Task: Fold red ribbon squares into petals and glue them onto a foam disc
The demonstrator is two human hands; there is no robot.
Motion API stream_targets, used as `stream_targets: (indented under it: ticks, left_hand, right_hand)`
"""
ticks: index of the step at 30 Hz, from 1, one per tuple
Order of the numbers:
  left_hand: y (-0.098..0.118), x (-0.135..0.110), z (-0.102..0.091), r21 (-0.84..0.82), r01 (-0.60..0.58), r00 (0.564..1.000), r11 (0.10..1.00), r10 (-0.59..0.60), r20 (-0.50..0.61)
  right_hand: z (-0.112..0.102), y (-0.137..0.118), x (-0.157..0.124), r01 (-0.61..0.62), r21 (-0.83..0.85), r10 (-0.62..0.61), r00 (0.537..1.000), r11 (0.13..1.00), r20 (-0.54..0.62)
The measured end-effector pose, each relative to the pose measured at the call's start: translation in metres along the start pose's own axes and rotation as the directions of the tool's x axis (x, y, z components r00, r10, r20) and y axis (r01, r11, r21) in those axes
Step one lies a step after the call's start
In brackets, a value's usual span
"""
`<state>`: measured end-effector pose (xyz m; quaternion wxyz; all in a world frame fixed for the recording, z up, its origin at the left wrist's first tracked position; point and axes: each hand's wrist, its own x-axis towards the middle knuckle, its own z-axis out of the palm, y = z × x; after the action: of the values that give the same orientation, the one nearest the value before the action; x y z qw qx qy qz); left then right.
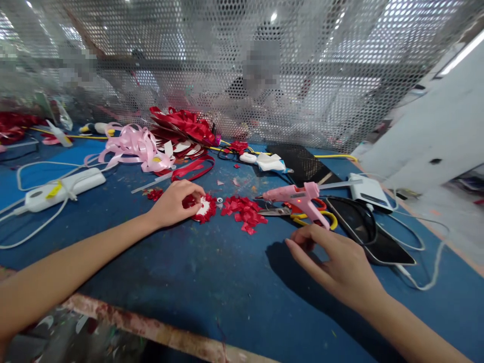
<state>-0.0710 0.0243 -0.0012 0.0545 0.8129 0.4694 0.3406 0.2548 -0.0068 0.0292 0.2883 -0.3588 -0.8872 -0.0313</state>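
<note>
My left hand rests on the table with its thumb and fingers closed on the edge of a round red ribbon rosette with a white middle. A small pile of cut red ribbon pieces lies just right of the rosette. Above the table on the right hovers my right hand, fingers loosely curled, thumb apart, holding nothing. Just beyond it is a pink glue gun, lying across scissors with orange and yellow handles.
Pink ribbon and a heap of red ribbon lie at the back. A white power strip with cables is at left. A black phone and white box lie at right. Perforated metal screen stands behind.
</note>
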Motion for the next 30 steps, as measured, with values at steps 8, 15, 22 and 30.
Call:
stream_targets:
  ticks: [8, 15, 22, 30]
  left_hand:
    - [-0.001, -0.003, 0.002, -0.232, 0.14, 0.986, 0.963, -0.157, -0.059]
    - [0.0, 0.002, 0.005, -0.675, 0.276, 0.917, 0.685, -0.397, -0.028]
    - [0.008, 0.005, 0.004, -0.915, 0.281, 0.812, 0.291, -0.581, 0.064]
    - [0.006, 0.005, 0.004, -0.91, 0.306, 0.819, 0.28, -0.565, 0.102]
  right_hand:
    - [0.0, -0.002, -0.001, -0.013, -0.005, 0.013, 1.0, 1.0, 0.008]
    - [0.002, -0.003, -0.002, -0.021, -0.008, 0.022, 0.999, 1.0, 0.049]
    - [0.002, -0.001, -0.001, -0.022, -0.002, 0.022, 0.995, 1.0, 0.098]
    - [0.004, 0.001, -0.001, -0.003, 0.001, 0.003, 0.993, 1.0, 0.119]
